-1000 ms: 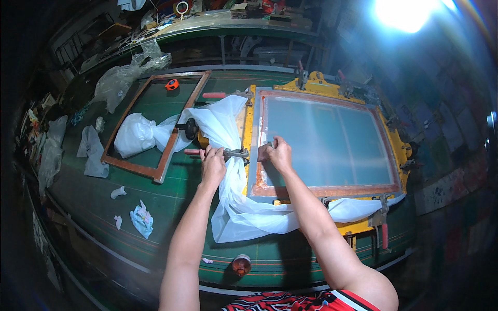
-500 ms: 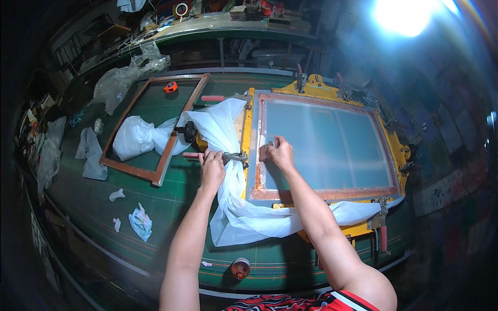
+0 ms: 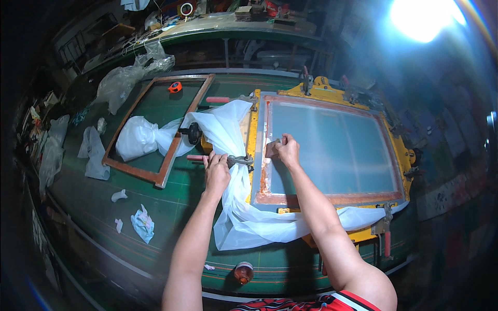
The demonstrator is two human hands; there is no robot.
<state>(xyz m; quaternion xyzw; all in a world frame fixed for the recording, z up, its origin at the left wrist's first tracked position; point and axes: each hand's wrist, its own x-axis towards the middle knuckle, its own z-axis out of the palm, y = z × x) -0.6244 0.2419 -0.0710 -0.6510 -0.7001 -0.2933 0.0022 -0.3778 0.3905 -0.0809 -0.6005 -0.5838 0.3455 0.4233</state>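
Note:
A wooden screen-printing frame [image 3: 332,198] with pale mesh lies in a yellow metal stretcher [image 3: 403,155] on a green table. My right hand [image 3: 287,150] presses a small brown block [image 3: 272,149] against the frame's left rail. My left hand [image 3: 217,171] rests on a red-handled metal clamp [image 3: 236,159] at the stretcher's left side, over loose white mesh fabric [image 3: 233,207] that hangs out around the frame.
An empty wooden frame [image 3: 166,166] lies to the left with bunched white fabric [image 3: 137,139] inside it and an orange tape measure [image 3: 175,87] beyond. Crumpled rags [image 3: 142,224] and a small brown bottle [image 3: 243,272] sit near the front edge. Clear plastic sheeting [image 3: 124,78] is heaped at the back left.
My right hand has slid with the block a little further along the frame's left rail, away from me. My left hand stays on the clamp.

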